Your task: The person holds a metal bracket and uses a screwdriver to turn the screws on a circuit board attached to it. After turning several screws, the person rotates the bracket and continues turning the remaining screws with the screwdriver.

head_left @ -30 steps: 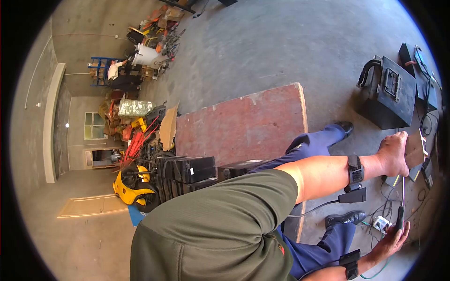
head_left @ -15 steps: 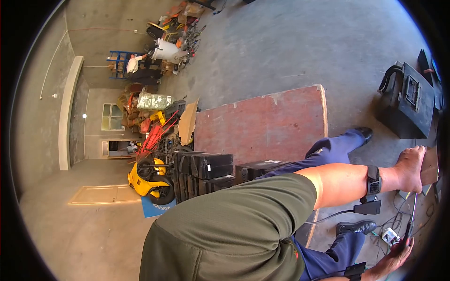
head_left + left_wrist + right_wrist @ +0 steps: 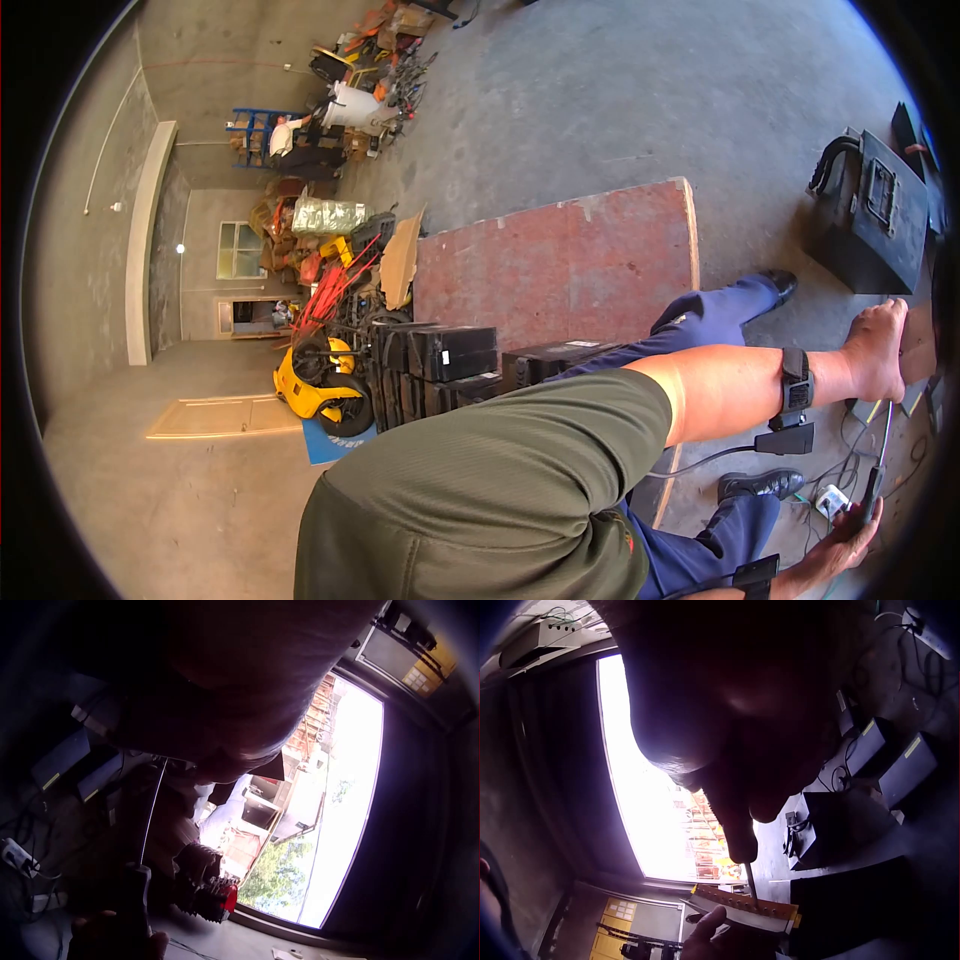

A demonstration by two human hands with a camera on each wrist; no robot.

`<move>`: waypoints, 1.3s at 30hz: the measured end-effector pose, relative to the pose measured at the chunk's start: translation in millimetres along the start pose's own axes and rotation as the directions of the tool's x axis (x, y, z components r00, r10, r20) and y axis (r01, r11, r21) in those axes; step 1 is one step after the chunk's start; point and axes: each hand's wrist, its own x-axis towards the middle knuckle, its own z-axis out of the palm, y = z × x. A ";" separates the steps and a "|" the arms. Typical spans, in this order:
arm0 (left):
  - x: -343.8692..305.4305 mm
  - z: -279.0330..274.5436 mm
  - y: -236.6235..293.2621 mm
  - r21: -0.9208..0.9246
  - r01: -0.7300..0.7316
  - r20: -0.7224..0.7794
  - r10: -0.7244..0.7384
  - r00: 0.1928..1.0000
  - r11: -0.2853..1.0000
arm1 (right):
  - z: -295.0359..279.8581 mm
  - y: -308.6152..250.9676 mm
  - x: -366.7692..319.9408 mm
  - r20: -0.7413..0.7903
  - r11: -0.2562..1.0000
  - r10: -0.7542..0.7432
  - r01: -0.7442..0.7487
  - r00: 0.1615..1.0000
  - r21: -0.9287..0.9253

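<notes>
In the head view, my left hand (image 3: 876, 352) grips a flat brownish piece (image 3: 917, 345) at the far right. My right hand (image 3: 836, 556) is below it, holding the dark handle of a screwdriver (image 3: 872, 492), its bare shaft angled up toward the left hand. The right wrist view shows the shaft (image 3: 751, 881) reaching the piece's orange-brown edge (image 3: 771, 906), which carries a row of small dark spots; the left thumb (image 3: 707, 924) presses its side. Fingers of the right hand (image 3: 112, 937) are round the handle in the left wrist view; the left hand's palm side is dark.
A black case (image 3: 875, 215) stands at upper right. Blue-trousered legs (image 3: 700, 315) with black shoes (image 3: 762, 485) lie beside my forearms. A white power socket (image 3: 831, 502) and cables are near my right hand. Further off are a reddish board (image 3: 560, 270), stacked black boxes (image 3: 450, 353) and another person (image 3: 290, 145).
The head view has swung, so the room and both hands sit further right than a second ago. Both hands keep their holds, with the screwdriver still pointing at the piece.
</notes>
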 end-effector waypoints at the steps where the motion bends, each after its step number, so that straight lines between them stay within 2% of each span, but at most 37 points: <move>1: 0.2 -1.3 0.9 -0.002 -0.002 0.003 0.002 1.000 1.000 | 6.5 -3.4 -6.0 -0.004 1.000 -0.001 0.001 1.000 -0.001; 3: -1.3 -2.8 2.3 -0.014 0.000 -0.041 0.000 0.999 1.000 | 26.2 -16.4 -23.8 0.016 0.996 -0.082 0.082 0.996 0.041; 4: -0.8 -2.2 2.3 -0.014 -0.005 -0.049 0.005 0.999 1.000 | 16.7 -9.1 -16.7 0.122 0.985 -0.119 0.101 0.985 0.142; 7: -0.9 -0.9 0.4 -0.012 -0.014 -0.051 0.013 0.999 1.000 | -11.3 19.3 8.4 0.137 0.982 -0.159 0.142 0.978 0.129; 8: -0.4 -0.8 0.2 -0.015 -0.015 -0.047 0.014 0.999 1.000 | -3.7 9.2 1.4 0.133 0.982 -0.159 0.143 0.978 0.127; 10: -0.2 -1.3 -0.5 0.027 -0.020 -0.049 0.021 0.999 0.999 | 12.0 -8.3 -11.2 0.033 0.969 -0.137 0.141 0.990 -0.202; 11: -0.3 -1.4 -1.7 0.025 -0.021 -0.045 0.022 0.999 0.999 | 13.7 -9.0 -11.7 0.029 0.969 -0.137 0.140 0.990 -0.203; 13: 0.2 -0.4 -4.2 -0.004 -0.049 -0.079 0.049 0.996 0.999 | 17.3 -9.4 -13.6 -0.015 0.998 0.021 -0.020 1.000 0.054; 15: -2.0 -6.8 -1.3 -0.032 -0.039 -0.076 0.036 0.996 0.999 | 37.6 -20.3 -23.4 -0.037 1.000 -0.014 0.014 0.999 0.003; 17: -2.3 -8.5 0.6 0.025 -0.102 -0.103 0.104 0.989 0.994 | 38.9 -20.9 -27.1 -0.036 0.995 -0.036 0.039 0.999 0.090; 19: -4.9 -15.2 6.1 -0.023 -0.101 -0.136 0.097 0.986 0.995 | 25.0 -20.2 -28.6 0.183 0.985 -0.081 0.050 0.980 0.166; 21: -6.4 -26.2 12.2 0.009 -0.104 -0.081 0.104 0.991 0.995 | 30.2 -22.1 -32.0 0.148 0.970 -0.135 0.101 0.980 0.220; 23: -7.3 -31.3 13.7 -0.009 -0.156 -0.082 0.155 0.985 0.988 | 40.2 -27.6 -36.6 0.089 0.976 -0.150 0.133 0.985 0.173; 25: -6.9 -34.6 12.0 0.028 -0.143 -0.049 0.145 0.988 0.989 | 45.8 -29.7 -39.7 0.085 0.972 -0.177 0.161 0.980 0.171; 26: -6.1 -35.8 10.4 0.101 -0.157 -0.072 0.164 0.984 0.982 | 53.6 -34.1 -41.0 0.032 0.984 -0.140 0.135 0.990 0.119; 27: -2.4 -38.9 7.4 0.079 -0.140 -0.012 0.141 0.990 0.987 | 56.6 -33.3 -40.3 0.004 0.987 -0.089 0.087 0.996 0.131; 28: -0.2 -36.5 -0.3 -0.060 -0.153 0.001 0.153 0.988 0.986 | 61.0 -41.5 -46.1 0.033 0.993 -0.045 0.041 0.998 0.114; 29: -0.9 -37.9 0.4 -0.094 -0.124 0.018 0.127 0.992 0.988 | 70.0 -46.0 -49.0 -0.004 0.992 -0.026 0.026 1.000 0.123; 31: 1.4 -38.7 -4.3 -0.122 -0.097 0.052 0.104 0.993 0.988 | 66.2 -43.1 -48.9 0.055 0.992 -0.031 0.024 0.998 0.122; 35: 3.6 -39.4 -4.1 -0.291 -0.015 0.092 0.043 0.995 0.957 | 73.8 -54.1 -54.6 0.052 0.986 -0.149 0.145 0.987 0.088; 37: 4.9 -38.7 -6.0 -0.336 0.015 0.097 0.019 0.995 0.942 | 76.3 -57.7 -55.6 0.089 0.960 -0.208 0.186 0.974 0.209; 39: 5.6 -38.5 -8.6 -0.353 0.032 0.102 0.005 0.995 0.935 | 74.9 -56.4 -55.1 0.059 0.958 -0.225 0.210 0.973 0.197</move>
